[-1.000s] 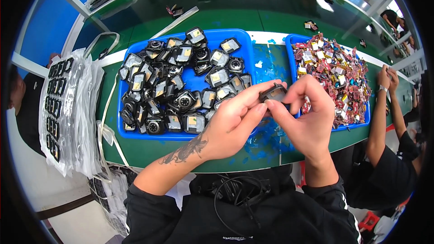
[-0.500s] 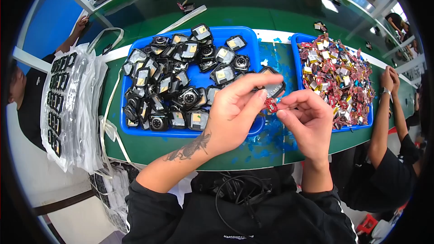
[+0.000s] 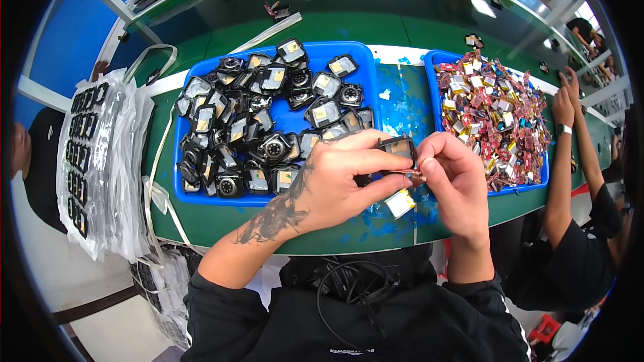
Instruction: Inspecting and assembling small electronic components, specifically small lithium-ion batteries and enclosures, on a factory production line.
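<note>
My left hand (image 3: 349, 169) has its fingers closed around a black smartwatch case (image 3: 397, 147), tilted up at the fingertips. A thin reddish circuit board (image 3: 405, 171) spans the gap between both hands. My right hand (image 3: 455, 184) pinches its end between thumb and forefinger. A small silver-white battery (image 3: 400, 204) with a yellow edge hangs just below my left thumb; its link to the board is hidden. To the left, a blue tray (image 3: 295, 118) bears many similar watch cases (image 3: 274, 148). Right of my hands, a second blue tray (image 3: 434, 87) is heaped with red boards and batteries (image 3: 493, 121).
Blue film scraps (image 3: 402, 97) litter the green table (image 3: 349, 231) between the trays. Plastic-wrapped stacks of watch parts (image 3: 100, 161) stand at the left edge. A white strap (image 3: 161, 181) runs along the left side. A co-worker's arms (image 3: 570, 114) reach in at the right.
The watch case has tipped more upright in my left hand. The battery has come into view below my fingers. My right hand stays close, still pinching the board.
</note>
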The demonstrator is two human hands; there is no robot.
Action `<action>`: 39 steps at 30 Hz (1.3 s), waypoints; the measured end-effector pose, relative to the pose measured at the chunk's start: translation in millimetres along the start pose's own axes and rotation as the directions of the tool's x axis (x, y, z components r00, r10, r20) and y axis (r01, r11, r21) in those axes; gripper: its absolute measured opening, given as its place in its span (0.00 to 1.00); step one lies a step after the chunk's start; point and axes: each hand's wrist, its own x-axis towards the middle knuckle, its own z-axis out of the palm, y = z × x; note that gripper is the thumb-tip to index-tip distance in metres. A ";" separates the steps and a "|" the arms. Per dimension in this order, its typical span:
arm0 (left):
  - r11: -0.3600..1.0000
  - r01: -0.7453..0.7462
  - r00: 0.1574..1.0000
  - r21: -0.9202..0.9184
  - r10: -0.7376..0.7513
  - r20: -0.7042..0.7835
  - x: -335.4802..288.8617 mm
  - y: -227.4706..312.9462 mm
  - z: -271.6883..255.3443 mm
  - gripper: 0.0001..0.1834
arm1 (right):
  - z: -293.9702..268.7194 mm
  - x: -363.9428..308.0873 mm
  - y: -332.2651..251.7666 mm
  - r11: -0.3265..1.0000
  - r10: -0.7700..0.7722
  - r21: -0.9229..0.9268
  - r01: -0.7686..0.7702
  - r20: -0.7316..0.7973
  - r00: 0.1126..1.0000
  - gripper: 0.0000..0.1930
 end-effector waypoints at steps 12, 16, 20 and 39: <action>0.747 0.488 0.873 -0.452 -0.427 0.238 1.7 3.4 3.7 0.09 | 4.9 -9.4 1.3 0.988 -0.115 -0.114 0.106 -0.077 0.990 0.15; 0.769 0.373 0.916 -0.519 -0.394 0.076 -0.5 1.9 12.3 0.13 | 9.7 -6.9 14.0 0.948 -0.226 -0.261 0.181 -0.156 0.962 0.17; 0.771 0.339 0.931 -0.539 -0.358 0.074 -2.0 1.5 12.0 0.21 | 13.1 -4.6 17.0 0.917 -0.273 -0.345 0.201 -0.175 0.946 0.18; 0.769 0.290 0.930 -0.569 -0.367 -0.022 1.5 10.2 14.3 0.30 | 16.4 0.0 11.3 0.889 -0.234 -0.435 0.141 -0.166 0.958 0.22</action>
